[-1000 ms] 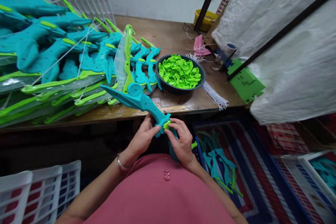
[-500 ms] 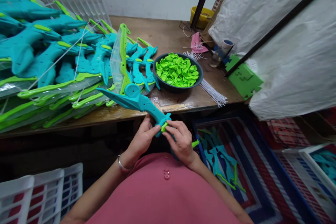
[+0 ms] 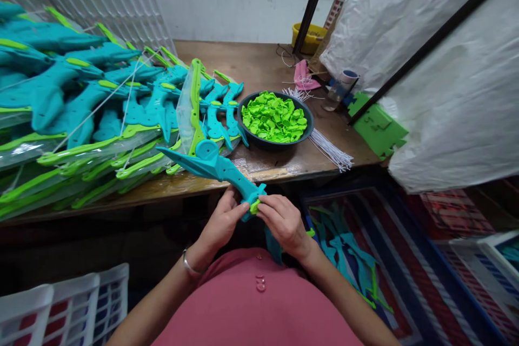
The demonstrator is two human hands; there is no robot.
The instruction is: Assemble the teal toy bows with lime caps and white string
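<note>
A teal plastic toy bow [image 3: 217, 167] slants from the wooden table's front edge down to my lap. My left hand [image 3: 221, 221] is closed around its grip from below. My right hand [image 3: 284, 221] pinches a small lime-green piece [image 3: 255, 206] against the grip. A dark bowl [image 3: 275, 141] full of the same green pieces stands on the table [image 3: 259, 65] just beyond my hands. A bundle of white strings [image 3: 330, 148] lies right of the bowl.
A big heap of teal and green bows [image 3: 81, 113], some bagged, covers the table's left half. White sacks [image 3: 425, 54] and a green block [image 3: 379, 127] crowd the right. A blue crate [image 3: 405, 303] with more bows sits on the floor at right; white crates [image 3: 52, 303] at left.
The view has tilted slightly, so everything sits a little lower in frame. My hands keep the same hold on the bow and the green piece, fingers shifting only slightly.
</note>
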